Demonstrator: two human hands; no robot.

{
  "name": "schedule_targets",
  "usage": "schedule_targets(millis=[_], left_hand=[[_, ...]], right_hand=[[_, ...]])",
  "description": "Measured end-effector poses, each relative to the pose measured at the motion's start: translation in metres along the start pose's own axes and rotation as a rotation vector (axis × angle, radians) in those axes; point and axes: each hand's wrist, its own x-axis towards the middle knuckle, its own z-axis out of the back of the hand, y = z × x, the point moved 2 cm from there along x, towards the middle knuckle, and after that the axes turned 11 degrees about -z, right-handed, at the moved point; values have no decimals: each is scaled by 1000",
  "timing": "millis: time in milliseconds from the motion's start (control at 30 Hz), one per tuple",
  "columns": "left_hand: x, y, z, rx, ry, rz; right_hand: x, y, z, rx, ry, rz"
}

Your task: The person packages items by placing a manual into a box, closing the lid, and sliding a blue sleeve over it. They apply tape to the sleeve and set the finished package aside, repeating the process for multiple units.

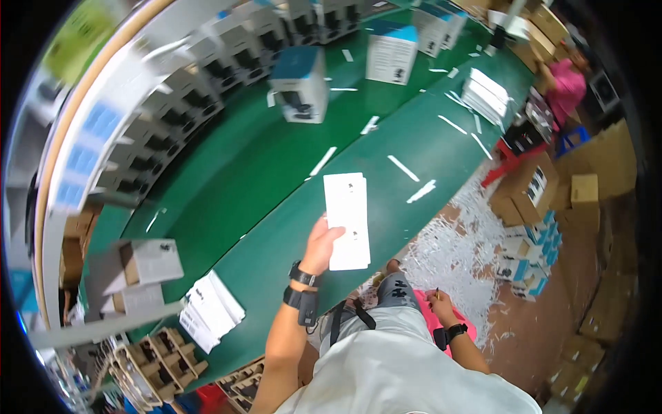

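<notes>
My left hand [321, 245] grips a small stack of white printed leaflets [347, 196] over the green worktable [276, 265]. Its thumb lies across the top sheet, and the leaflets stand lengthwise away from me. Down by my right thigh, my right hand [439, 307] is closed. A small thin yellowish thing shows at its fingers, too small to name. Beside the left forearm, nearer the table's left end, lies another pile of white printed sheets [210, 310]. Dark bands circle both my wrists.
White boxes with blue tops [300, 86] line the table's far side. Paper strips [403, 168] lie scattered over the table. A further paper stack [485, 96] sits at the far right, near a person in pink [569, 86]. Shredded paper [448, 255] and cartons [527, 186] cover floor on the right.
</notes>
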Motion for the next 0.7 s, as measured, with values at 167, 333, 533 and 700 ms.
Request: schedule_targets(millis=[167, 333, 533, 700], left_hand=[[-92, -41, 61, -67, -204, -140], [-158, -72, 88, -281, -347, -280], [-243, -97, 134, -438, -509, -548], [-402, -196, 174, 637, -1566, -883]], right_hand=[[-37, 117, -81, -172, 180, 351], [-60, 204, -160, -271, 447, 533], [-53, 236, -209, -598, 638, 676], [-34, 258, -220, -755, 745, 582]])
